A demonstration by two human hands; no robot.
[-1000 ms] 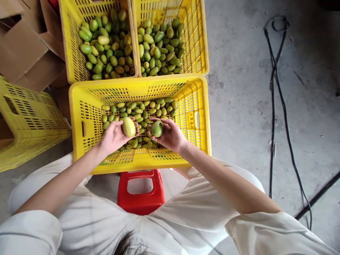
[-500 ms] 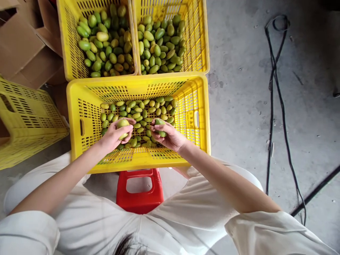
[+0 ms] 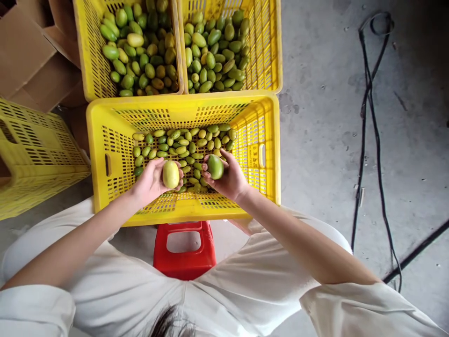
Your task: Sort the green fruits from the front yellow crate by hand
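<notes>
On the upturned palm of my left hand (image 3: 151,181) rests a pale yellow oval fruit (image 3: 170,174), with the fingers curled under it. My right hand (image 3: 232,181) cups a green oval fruit (image 3: 215,167) between thumb and fingers. Both hands are apart, over a yellow plastic crate (image 3: 182,216). Below them, many small green and yellowish oval fruits (image 3: 182,150) lie loosely on the crate's slotted floor, partly hidden by my hands.
Beyond stand a yellow crate (image 3: 91,70) at left and another (image 3: 268,47) at right, both holding similar fruits. A further yellow crate (image 3: 42,159) and cardboard boxes (image 3: 26,51) are at the left. A red stool (image 3: 184,264) is near my knees; black cable (image 3: 368,84) lies on the floor.
Both hands have turned palm up and their thumbs have moved off the tops of the fruits, which now show more fully. The view has shifted slightly.
</notes>
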